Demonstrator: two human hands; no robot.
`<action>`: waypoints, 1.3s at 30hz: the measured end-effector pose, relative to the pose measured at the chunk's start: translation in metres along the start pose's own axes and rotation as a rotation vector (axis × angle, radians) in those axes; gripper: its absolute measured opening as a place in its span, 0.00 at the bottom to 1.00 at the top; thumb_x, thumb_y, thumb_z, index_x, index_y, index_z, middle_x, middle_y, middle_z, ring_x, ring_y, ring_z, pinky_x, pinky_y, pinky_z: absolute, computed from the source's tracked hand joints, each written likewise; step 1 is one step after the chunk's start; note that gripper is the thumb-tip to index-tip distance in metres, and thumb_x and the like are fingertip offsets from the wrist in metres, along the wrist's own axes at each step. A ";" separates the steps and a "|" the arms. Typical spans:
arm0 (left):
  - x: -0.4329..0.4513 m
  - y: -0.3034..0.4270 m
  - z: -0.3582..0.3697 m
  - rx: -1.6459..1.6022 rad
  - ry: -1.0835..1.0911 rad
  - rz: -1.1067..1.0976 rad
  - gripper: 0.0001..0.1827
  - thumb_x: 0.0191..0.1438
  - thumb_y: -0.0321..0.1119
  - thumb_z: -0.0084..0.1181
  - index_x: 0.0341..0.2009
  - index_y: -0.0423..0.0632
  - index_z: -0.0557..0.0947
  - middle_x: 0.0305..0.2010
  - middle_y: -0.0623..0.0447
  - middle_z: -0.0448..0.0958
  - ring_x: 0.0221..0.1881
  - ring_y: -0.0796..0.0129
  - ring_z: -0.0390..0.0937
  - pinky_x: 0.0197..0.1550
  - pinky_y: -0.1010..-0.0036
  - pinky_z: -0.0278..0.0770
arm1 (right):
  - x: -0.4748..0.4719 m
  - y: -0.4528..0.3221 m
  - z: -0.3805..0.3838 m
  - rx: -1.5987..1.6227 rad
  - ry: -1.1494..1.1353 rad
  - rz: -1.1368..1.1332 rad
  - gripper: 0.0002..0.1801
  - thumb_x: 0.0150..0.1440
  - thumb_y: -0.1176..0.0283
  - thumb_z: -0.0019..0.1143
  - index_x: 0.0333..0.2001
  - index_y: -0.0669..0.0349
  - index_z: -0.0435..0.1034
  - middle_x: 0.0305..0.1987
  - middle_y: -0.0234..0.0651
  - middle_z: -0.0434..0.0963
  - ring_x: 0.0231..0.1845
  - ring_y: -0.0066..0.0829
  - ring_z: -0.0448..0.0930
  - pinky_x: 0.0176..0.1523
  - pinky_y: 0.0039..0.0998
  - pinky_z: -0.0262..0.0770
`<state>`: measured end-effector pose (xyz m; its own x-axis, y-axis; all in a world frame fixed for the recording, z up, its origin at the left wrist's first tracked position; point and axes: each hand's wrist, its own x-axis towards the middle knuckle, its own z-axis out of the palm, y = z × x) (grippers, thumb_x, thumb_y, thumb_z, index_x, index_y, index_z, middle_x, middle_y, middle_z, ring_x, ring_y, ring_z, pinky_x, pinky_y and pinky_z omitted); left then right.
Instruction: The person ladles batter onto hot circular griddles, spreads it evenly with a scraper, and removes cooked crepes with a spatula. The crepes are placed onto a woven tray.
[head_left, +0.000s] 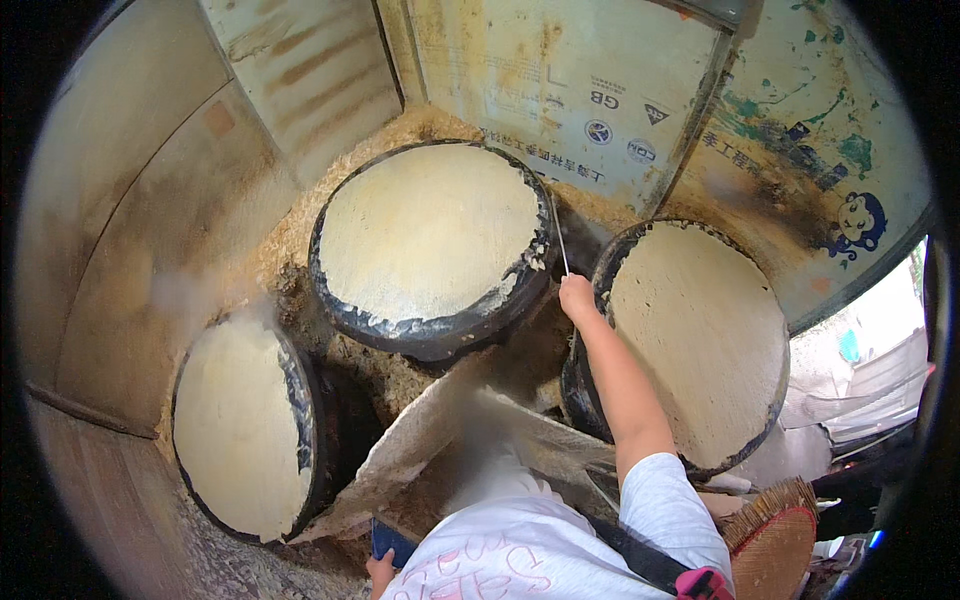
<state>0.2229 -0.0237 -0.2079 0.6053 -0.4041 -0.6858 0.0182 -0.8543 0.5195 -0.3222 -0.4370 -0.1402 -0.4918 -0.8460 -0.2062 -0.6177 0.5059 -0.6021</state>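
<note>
My right hand (577, 297) is closed around a thin light-coloured stick (561, 238), which runs up beside the right rim of the middle griddle. A pale, thin batter sheet (424, 225) covers that round black griddle (457, 330), with ragged, flaking edges along the rim. Close to my right forearm is the right griddle (581, 386), bearing another pale sheet (697, 345) dotted with small holes. Low in the view, my left hand (381, 571), partly cut off, grips a dark blue flat object (391, 541). A third sheet (236, 427) lies on the left griddle (306, 427).
Stained panels (600, 75) surround the griddles at the back and sides. Pale crumbs (300, 225) are heaped behind them. A whitish board edge (409, 435) stands between me and the middle griddle. A round woven straw item (776, 544) is at lower right. Steam drifts at left.
</note>
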 end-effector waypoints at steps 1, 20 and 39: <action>-0.002 0.003 0.000 -0.007 0.032 -0.060 0.12 0.48 0.27 0.56 0.39 0.39 0.74 0.33 0.47 0.76 0.28 0.59 0.76 0.29 0.62 0.74 | 0.011 0.000 0.003 0.065 -0.015 0.053 0.17 0.63 0.62 0.36 0.43 0.64 0.68 0.35 0.45 0.76 0.32 0.45 0.75 0.36 0.45 0.70; 0.001 0.009 -0.004 -0.038 0.357 -0.253 0.16 0.48 0.28 0.57 0.42 0.38 0.70 0.35 0.46 0.75 0.30 0.56 0.76 0.26 0.62 0.75 | 0.189 -0.035 -0.005 0.792 -0.338 0.280 0.17 0.61 0.63 0.41 0.40 0.69 0.66 0.20 0.38 0.67 0.13 0.31 0.63 0.16 0.34 0.60; 0.014 -0.036 -0.025 0.024 0.213 -0.151 0.17 0.44 0.26 0.63 0.35 0.36 0.70 0.30 0.43 0.74 0.22 0.58 0.75 0.15 0.65 0.74 | 0.017 0.064 0.094 1.079 -0.265 0.276 0.16 0.48 0.59 0.44 0.21 0.62 0.63 0.16 0.52 0.68 0.13 0.57 0.69 0.16 0.59 0.63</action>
<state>0.2503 0.0098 -0.2240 0.7509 -0.1954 -0.6308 0.1042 -0.9082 0.4054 -0.3125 -0.4351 -0.2546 -0.3052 -0.8022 -0.5131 0.4026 0.3796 -0.8330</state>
